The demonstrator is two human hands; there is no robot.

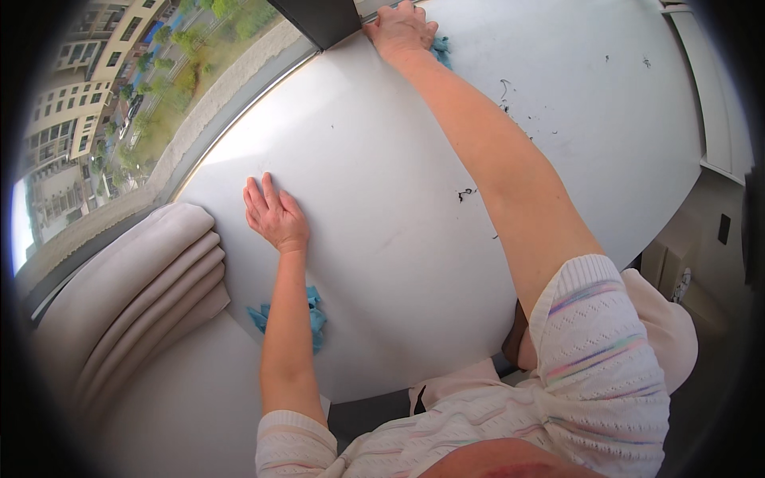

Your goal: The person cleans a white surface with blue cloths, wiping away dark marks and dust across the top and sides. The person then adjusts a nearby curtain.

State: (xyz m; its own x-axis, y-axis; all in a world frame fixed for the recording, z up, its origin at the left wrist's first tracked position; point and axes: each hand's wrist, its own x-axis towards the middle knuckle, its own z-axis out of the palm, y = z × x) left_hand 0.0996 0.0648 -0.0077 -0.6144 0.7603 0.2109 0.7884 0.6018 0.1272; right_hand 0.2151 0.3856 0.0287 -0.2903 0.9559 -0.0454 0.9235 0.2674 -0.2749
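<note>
My left hand (276,215) rests flat on a white surface (370,239) beside the window, its fingers slightly apart and holding nothing. Under my left forearm lies a crumpled blue cloth (317,316). My right hand (403,30) reaches to the far edge of the surface, by the dark window post, with its fingers bent. A second piece of blue cloth (441,52) shows beside and below that hand; whether the fingers grip it is hidden. Dark shreds of debris (466,194) lie scattered near my right arm, with more beyond it.
A gathered beige curtain (149,269) hangs at the left by the window. The window glass (197,66) runs along the upper left, meeting a dark post (326,21). A white panel (705,83) borders the surface at the right.
</note>
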